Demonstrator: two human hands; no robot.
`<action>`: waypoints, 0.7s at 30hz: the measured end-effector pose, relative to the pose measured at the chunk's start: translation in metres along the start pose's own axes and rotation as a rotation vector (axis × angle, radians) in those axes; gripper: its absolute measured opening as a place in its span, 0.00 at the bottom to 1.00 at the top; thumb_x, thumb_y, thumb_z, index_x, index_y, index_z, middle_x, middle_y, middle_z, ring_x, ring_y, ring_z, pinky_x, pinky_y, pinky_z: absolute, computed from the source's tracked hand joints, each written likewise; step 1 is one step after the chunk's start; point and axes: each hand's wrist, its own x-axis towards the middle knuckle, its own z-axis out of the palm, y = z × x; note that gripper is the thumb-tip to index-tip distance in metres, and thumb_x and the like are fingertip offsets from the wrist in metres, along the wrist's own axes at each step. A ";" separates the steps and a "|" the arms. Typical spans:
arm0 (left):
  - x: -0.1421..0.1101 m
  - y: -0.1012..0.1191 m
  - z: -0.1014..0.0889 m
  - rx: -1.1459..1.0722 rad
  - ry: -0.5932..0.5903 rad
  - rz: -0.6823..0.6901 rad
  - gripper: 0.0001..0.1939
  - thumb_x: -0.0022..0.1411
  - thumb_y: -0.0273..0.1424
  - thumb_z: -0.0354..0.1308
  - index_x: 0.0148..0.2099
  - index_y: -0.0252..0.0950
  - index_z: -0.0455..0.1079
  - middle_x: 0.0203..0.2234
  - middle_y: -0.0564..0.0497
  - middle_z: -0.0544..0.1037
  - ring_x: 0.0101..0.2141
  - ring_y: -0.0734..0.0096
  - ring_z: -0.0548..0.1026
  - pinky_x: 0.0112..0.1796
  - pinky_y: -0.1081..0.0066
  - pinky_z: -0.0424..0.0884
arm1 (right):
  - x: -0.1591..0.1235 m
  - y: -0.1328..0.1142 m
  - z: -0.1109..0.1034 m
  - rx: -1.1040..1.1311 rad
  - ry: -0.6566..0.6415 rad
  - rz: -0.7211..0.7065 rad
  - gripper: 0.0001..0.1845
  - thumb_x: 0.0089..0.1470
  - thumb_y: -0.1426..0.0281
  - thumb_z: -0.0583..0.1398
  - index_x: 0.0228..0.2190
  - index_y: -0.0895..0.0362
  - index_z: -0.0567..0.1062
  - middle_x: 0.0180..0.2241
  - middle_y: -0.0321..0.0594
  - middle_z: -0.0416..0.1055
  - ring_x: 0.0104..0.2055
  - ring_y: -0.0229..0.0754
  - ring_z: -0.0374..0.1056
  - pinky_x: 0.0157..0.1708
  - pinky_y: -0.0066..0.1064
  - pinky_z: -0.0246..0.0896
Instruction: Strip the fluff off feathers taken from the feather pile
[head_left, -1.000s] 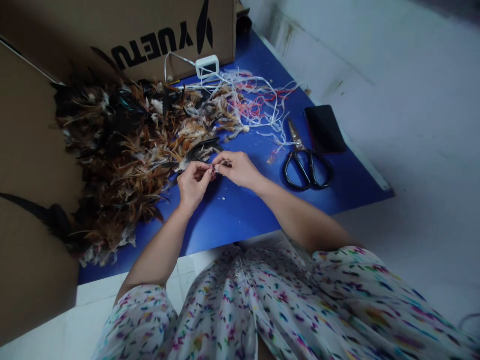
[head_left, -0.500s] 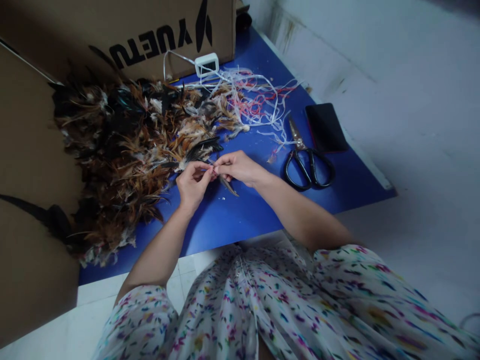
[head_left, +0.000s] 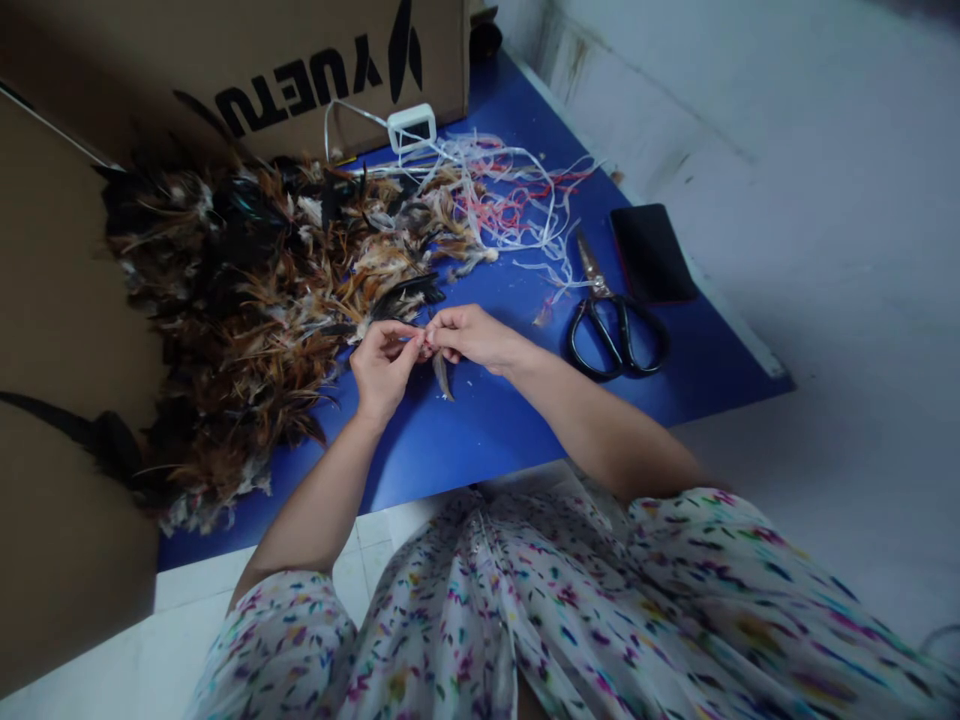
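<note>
My left hand (head_left: 382, 368) and my right hand (head_left: 472, 338) meet fingertip to fingertip over the blue table, both closed in a pinch. Between them they hold a grey-brown feather (head_left: 442, 378), whose tip hangs down below the fingers. Something pinkish shows at the fingertips, too small to make out. Just beyond and left of my hands spreads a large heap of brown, black and white feathers (head_left: 300, 270). My fingers hide the feather's upper part.
Black-handled scissors (head_left: 619, 335) lie to the right beside a black phone-like slab (head_left: 652, 252). White and red strings (head_left: 517, 200) tangle behind my hands, near a small white device (head_left: 412, 128). Cardboard boxes (head_left: 75, 500) stand left and at the back. A wall (head_left: 787, 200) borders the right.
The feather in my fingers has turned from slanting rightward to hanging nearly straight down. Both hands have stayed almost in place, still pinched together.
</note>
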 end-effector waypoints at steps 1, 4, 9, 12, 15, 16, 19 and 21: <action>0.000 0.001 0.000 0.000 0.007 0.001 0.20 0.51 0.44 0.72 0.36 0.37 0.70 0.29 0.54 0.80 0.25 0.74 0.80 0.29 0.72 0.79 | 0.000 0.000 0.000 -0.009 0.009 -0.006 0.14 0.53 0.84 0.59 0.20 0.60 0.71 0.15 0.30 0.68 0.16 0.27 0.58 0.16 0.19 0.52; 0.000 0.004 0.001 -0.004 0.020 -0.001 0.21 0.50 0.45 0.73 0.35 0.37 0.70 0.28 0.54 0.79 0.25 0.74 0.80 0.29 0.72 0.79 | 0.000 0.001 0.000 -0.053 0.036 -0.027 0.13 0.52 0.83 0.60 0.20 0.59 0.71 0.17 0.31 0.69 0.18 0.29 0.60 0.18 0.21 0.54; 0.000 0.006 0.002 -0.051 0.010 -0.015 0.22 0.50 0.46 0.73 0.35 0.37 0.69 0.27 0.54 0.79 0.24 0.74 0.79 0.27 0.72 0.78 | 0.000 0.006 -0.003 -0.194 0.051 -0.095 0.08 0.53 0.79 0.60 0.24 0.59 0.73 0.19 0.33 0.70 0.21 0.31 0.62 0.21 0.23 0.56; 0.000 0.005 0.002 -0.070 0.011 -0.035 0.22 0.49 0.46 0.73 0.36 0.37 0.69 0.28 0.54 0.79 0.22 0.74 0.79 0.26 0.72 0.78 | 0.000 0.009 -0.006 -0.324 0.070 -0.210 0.05 0.53 0.75 0.60 0.25 0.59 0.74 0.22 0.34 0.71 0.24 0.33 0.65 0.26 0.26 0.57; 0.000 0.005 0.002 -0.080 0.020 -0.064 0.24 0.48 0.47 0.73 0.36 0.37 0.69 0.28 0.54 0.79 0.23 0.73 0.79 0.26 0.72 0.78 | -0.003 0.008 -0.009 -0.444 0.079 -0.318 0.04 0.52 0.73 0.60 0.26 0.59 0.74 0.25 0.35 0.73 0.29 0.35 0.66 0.32 0.29 0.58; 0.001 0.005 0.002 -0.084 0.023 -0.069 0.24 0.48 0.47 0.74 0.36 0.37 0.68 0.28 0.54 0.79 0.23 0.73 0.79 0.26 0.72 0.78 | -0.004 0.007 -0.009 -0.473 0.081 -0.333 0.05 0.52 0.73 0.60 0.26 0.59 0.74 0.26 0.35 0.74 0.29 0.36 0.66 0.34 0.29 0.58; 0.000 0.006 0.002 -0.097 0.038 -0.065 0.24 0.48 0.47 0.74 0.36 0.37 0.68 0.29 0.54 0.79 0.23 0.75 0.79 0.27 0.72 0.78 | -0.008 0.003 -0.010 -0.540 0.091 -0.347 0.04 0.52 0.73 0.59 0.26 0.58 0.74 0.27 0.35 0.74 0.30 0.36 0.66 0.35 0.29 0.58; 0.001 0.005 0.002 -0.107 0.051 -0.052 0.23 0.48 0.46 0.74 0.36 0.37 0.69 0.29 0.54 0.79 0.23 0.75 0.78 0.26 0.73 0.78 | -0.010 0.001 -0.010 -0.575 0.106 -0.355 0.04 0.51 0.73 0.59 0.27 0.58 0.74 0.27 0.35 0.74 0.29 0.35 0.65 0.35 0.29 0.57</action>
